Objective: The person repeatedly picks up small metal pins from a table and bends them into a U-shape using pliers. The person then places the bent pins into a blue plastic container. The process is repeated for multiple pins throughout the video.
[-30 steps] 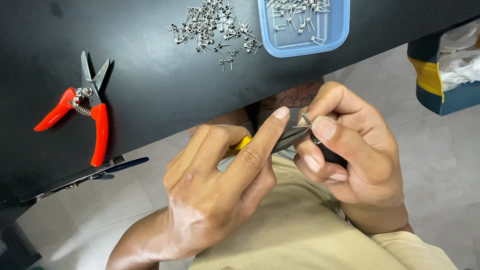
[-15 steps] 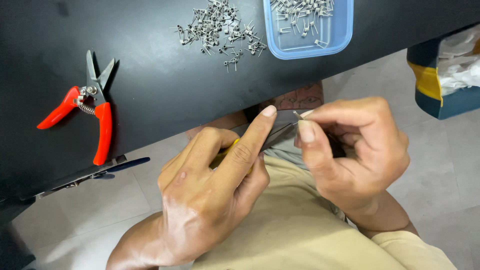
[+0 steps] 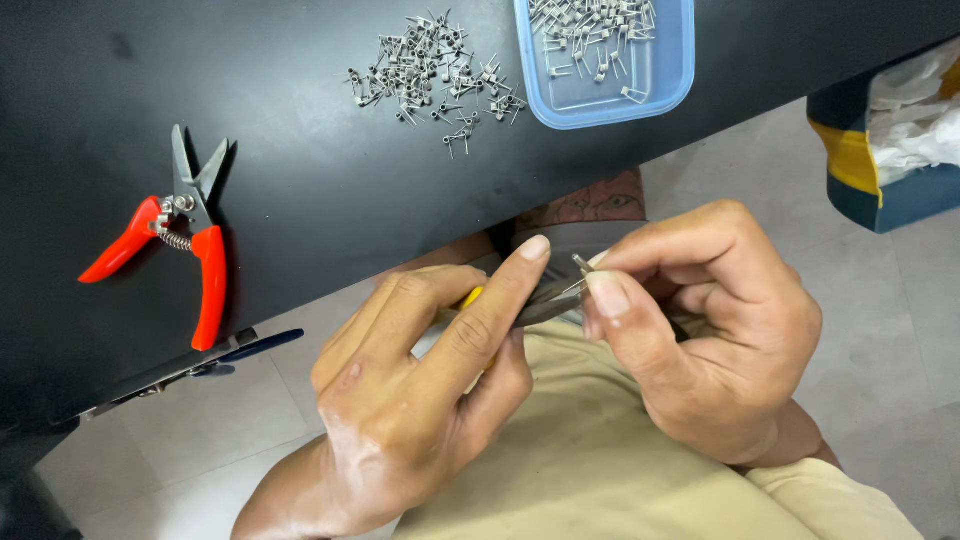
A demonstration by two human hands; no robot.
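My left hand (image 3: 420,400) grips a small yellow-handled pliers tool (image 3: 535,303) over my lap, below the black table's edge. Its forefinger lies along the tool. My right hand (image 3: 710,330) pinches a tiny metal wire coil (image 3: 580,265) between thumb and forefinger at the tool's tip. Both hands meet just under the black table (image 3: 300,210). Most of the tool is hidden by my fingers.
Red-handled cutters (image 3: 175,235) lie open on the table at the left. A heap of small metal coils (image 3: 430,70) sits beside a blue plastic tray (image 3: 610,95) holding several more. A blue-handled tool (image 3: 240,350) hangs at the table's edge. A bag (image 3: 890,150) stands on the tiled floor at right.
My right hand has shifted slightly and its thumb and forefinger now pinch the coil at the tool's tip more clearly. The table items have not moved.
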